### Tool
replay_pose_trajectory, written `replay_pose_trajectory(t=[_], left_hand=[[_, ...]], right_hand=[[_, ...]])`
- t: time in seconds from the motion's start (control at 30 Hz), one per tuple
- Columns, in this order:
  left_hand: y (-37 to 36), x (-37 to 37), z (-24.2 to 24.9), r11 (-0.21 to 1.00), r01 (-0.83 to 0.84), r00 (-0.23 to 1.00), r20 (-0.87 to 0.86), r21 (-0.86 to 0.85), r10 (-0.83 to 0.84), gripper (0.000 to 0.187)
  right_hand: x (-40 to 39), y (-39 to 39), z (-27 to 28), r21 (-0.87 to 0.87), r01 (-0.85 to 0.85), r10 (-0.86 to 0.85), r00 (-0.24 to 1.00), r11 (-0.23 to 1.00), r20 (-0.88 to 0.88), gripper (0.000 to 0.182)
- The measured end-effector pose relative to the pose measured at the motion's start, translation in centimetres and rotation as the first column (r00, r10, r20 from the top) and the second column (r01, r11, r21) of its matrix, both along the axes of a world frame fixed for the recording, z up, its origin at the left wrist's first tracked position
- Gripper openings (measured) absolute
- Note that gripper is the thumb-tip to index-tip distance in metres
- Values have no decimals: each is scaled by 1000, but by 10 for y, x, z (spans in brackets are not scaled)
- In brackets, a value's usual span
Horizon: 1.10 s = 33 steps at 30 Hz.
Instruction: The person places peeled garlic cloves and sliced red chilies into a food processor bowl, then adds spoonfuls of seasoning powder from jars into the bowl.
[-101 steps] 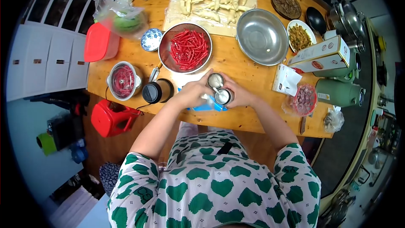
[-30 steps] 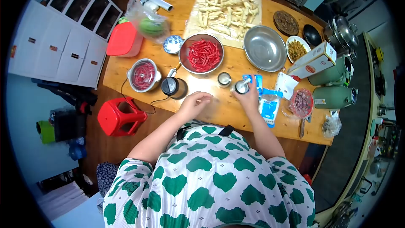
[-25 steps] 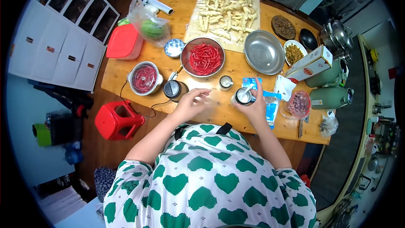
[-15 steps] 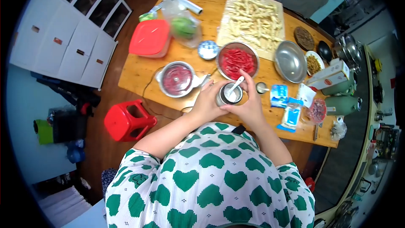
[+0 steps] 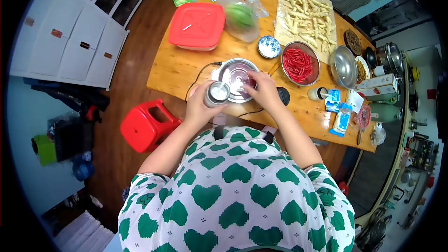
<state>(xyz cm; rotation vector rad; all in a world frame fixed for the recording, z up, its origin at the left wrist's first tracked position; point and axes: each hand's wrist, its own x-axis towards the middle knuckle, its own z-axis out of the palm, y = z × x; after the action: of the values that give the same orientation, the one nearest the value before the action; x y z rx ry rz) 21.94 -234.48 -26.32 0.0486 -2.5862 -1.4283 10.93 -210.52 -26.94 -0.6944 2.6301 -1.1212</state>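
Observation:
My left hand (image 5: 199, 105) is wrapped round a small jar (image 5: 217, 97) with white contents, held upright at the table's front edge. My right hand (image 5: 265, 88) reaches over the right side of a steel bowl with dark red contents, its fingers bent on the bowl's clear lid (image 5: 236, 75). The fingertips partly cover the lid's rim. Close to my right wrist lies a black round lid (image 5: 283, 96). A second small jar (image 5: 318, 94) with white contents stands further right. Beyond the right hand sits a steel bowl of red chillies (image 5: 298, 65).
A red-lidded container (image 5: 196, 25) and a bagged green vegetable (image 5: 240, 16) stand at back left. A patterned small dish (image 5: 269, 46), a board of pale chicken feet (image 5: 305, 14) and a steel basin (image 5: 344, 67) lie behind. A red stool (image 5: 149, 126) is at left; a cable crosses the table.
My left hand has carried the jar leftwards to the lidded bowl. My right hand has let go of the jar and moved onto the lid. The white spoon no longer shows in the held jar.

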Motion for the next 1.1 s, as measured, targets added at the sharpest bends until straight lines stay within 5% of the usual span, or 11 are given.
replay_pose_trajectory(t=[0.03, 0.27, 0.4, 0.9, 1.1], left_hand=[[-9, 2, -2, 999, -40, 999, 13, 18, 40, 76], [-50, 9, -15, 985, -158, 986, 58, 65, 154, 79], [-54, 6, -21, 964, -186, 982, 52, 193, 179, 78], [-55, -11, -29, 974, -80, 997, 34, 214, 74, 79], [-60, -15, -45, 911, -94, 994, 88, 401, 64, 76]], right_hand=[[0, -2, -11, 166, -94, 106, 992, 982, -66, 55], [29, -26, -31, 369, -108, 210, 946, 923, -248, 61], [28, -23, -27, 304, -150, 232, 939, 941, -254, 51], [33, -10, -29, 235, -83, 144, 956, 968, -256, 44], [32, -14, -25, 278, -83, 155, 956, 957, -247, 46]])
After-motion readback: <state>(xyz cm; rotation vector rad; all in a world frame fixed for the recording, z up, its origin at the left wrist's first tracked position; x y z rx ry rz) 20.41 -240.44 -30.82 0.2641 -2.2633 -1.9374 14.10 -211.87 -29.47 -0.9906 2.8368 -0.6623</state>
